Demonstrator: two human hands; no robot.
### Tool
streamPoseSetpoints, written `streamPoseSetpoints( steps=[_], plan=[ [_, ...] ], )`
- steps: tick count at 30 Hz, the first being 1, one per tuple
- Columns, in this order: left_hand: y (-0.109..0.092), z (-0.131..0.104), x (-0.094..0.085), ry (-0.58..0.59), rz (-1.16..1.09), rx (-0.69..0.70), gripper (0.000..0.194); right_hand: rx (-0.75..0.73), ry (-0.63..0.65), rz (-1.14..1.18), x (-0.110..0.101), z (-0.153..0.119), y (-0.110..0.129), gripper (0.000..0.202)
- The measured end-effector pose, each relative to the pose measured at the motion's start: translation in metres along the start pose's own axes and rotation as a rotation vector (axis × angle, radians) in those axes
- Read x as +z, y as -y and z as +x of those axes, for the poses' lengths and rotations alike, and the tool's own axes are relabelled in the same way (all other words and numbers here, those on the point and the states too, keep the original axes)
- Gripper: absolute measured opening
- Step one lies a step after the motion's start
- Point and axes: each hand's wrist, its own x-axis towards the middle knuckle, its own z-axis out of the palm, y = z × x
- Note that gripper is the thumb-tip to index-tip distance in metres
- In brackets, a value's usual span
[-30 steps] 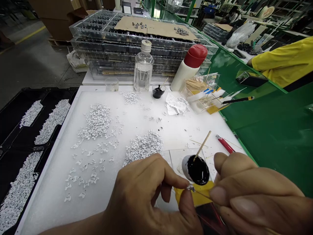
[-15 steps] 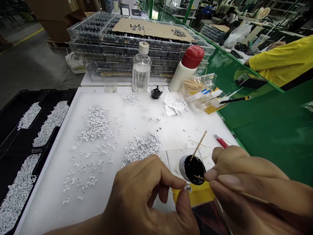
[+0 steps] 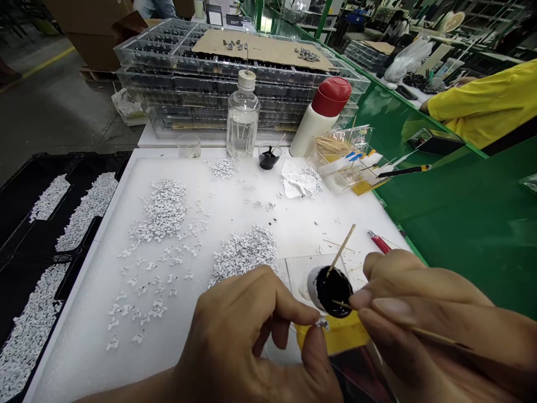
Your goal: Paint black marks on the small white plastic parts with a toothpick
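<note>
Between thumb and forefinger, my left hand (image 3: pixel 255 330) pinches a small white part (image 3: pixel 322 323) with dark marks. My right hand (image 3: pixel 436 319) grips a thin wooden toothpick (image 3: pixel 432 334). Its tip points over a small cup of black paint (image 3: pixel 334 291), just above the white part. A second wooden stick (image 3: pixel 342 249) stands slanted in that paint. The cup rests on its side on a clear box with a yellow piece (image 3: pixel 342 336) near it. Left of the cup lies a heap of small white parts (image 3: pixel 245 252), partly behind my left hand.
Another heap (image 3: pixel 161 207) and scattered parts cover the white board's left side. Behind stand a clear bottle (image 3: pixel 243 120), a red-capped flask (image 3: pixel 321 115) and a box of toothpicks (image 3: pixel 333 146). Black trays (image 3: pixel 25 224) of parts sit at left. A person's yellow sleeve (image 3: pixel 486 98) shows beyond the green partition.
Both hands hold almost the same pose, with the toothpick still over the paint cup. In the background at top left, a person's legs in jeans have come further into view.
</note>
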Motion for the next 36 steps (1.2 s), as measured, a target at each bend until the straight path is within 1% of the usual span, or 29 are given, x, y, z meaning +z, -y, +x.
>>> streamPoseSetpoints(
  steps=[3, 5, 6, 8, 9, 10, 11, 13, 15, 17, 18, 19, 21, 24, 26, 29, 31, 33, 36],
  plan=[
    [0.0, 0.0, 0.0, 0.017, 0.0, 0.0, 0.017, -0.032, 0.075, -0.007, -0.003, 0.003, 0.001, 0.019],
    [0.0, 0.0, 0.0, 0.023, -0.005, 0.002, 0.018, -0.027, 0.078, -0.009, -0.002, 0.001, 0.003, 0.02],
    [0.0, 0.0, 0.0, 0.024, -0.008, 0.002, 0.018, -0.011, 0.05, -0.005, -0.001, -0.001, 0.004, 0.022],
    [-0.001, 0.0, 0.0, 0.016, -0.018, -0.018, 0.018, 0.038, -0.065, 0.023, 0.001, -0.007, 0.006, 0.027],
    [-0.002, -0.001, -0.001, 0.01, -0.023, -0.026, 0.018, 0.037, -0.103, 0.041, 0.001, -0.009, 0.006, 0.032],
    [-0.002, -0.001, -0.001, 0.013, -0.026, -0.04, 0.019, 0.004, -0.109, 0.062, 0.0, -0.01, 0.005, 0.037],
    [-0.002, -0.002, 0.0, 0.004, -0.03, -0.047, 0.019, -0.045, -0.062, 0.071, -0.002, -0.009, 0.004, 0.042],
    [-0.001, -0.003, 0.002, 0.004, -0.036, -0.065, 0.018, -0.193, 0.103, 0.089, -0.008, -0.005, -0.001, 0.051],
    [0.002, -0.005, 0.005, 0.013, -0.039, -0.068, 0.016, -0.206, 0.21, 0.11, -0.014, 0.0, -0.006, 0.055],
    [0.005, -0.006, 0.007, 0.001, -0.042, -0.039, 0.015, -0.179, 0.235, 0.13, -0.019, 0.004, -0.009, 0.055],
    [0.006, -0.007, 0.007, 0.003, -0.042, -0.032, 0.015, -0.194, 0.263, 0.134, -0.019, 0.005, -0.009, 0.055],
    [0.006, -0.007, 0.006, 0.006, -0.044, -0.033, 0.015, -0.19, 0.256, 0.123, -0.019, 0.004, -0.009, 0.052],
    [0.004, -0.005, 0.004, 0.009, -0.052, -0.035, 0.016, -0.152, 0.22, 0.064, -0.017, -0.001, -0.007, 0.045],
    [0.0, -0.003, -0.001, 0.02, -0.053, -0.057, 0.016, -0.016, 0.085, -0.041, -0.011, -0.015, -0.002, 0.036],
    [-0.002, -0.002, -0.002, 0.021, -0.052, -0.051, 0.016, 0.016, 0.059, -0.061, -0.008, -0.024, 0.001, 0.036],
    [-0.003, -0.002, -0.001, 0.024, -0.049, -0.053, 0.016, 0.014, 0.049, -0.065, -0.007, -0.031, 0.003, 0.035],
    [-0.002, -0.002, 0.001, 0.018, -0.037, -0.066, 0.016, 0.004, 0.055, -0.076, -0.008, -0.029, 0.003, 0.035],
    [-0.001, -0.002, 0.003, 0.001, -0.024, -0.045, 0.015, -0.012, 0.081, -0.09, -0.012, -0.022, 0.001, 0.035],
    [0.001, 0.0, 0.006, -0.011, -0.018, -0.017, 0.013, -0.091, 0.198, -0.025, -0.019, -0.006, -0.005, 0.044]
  ],
)
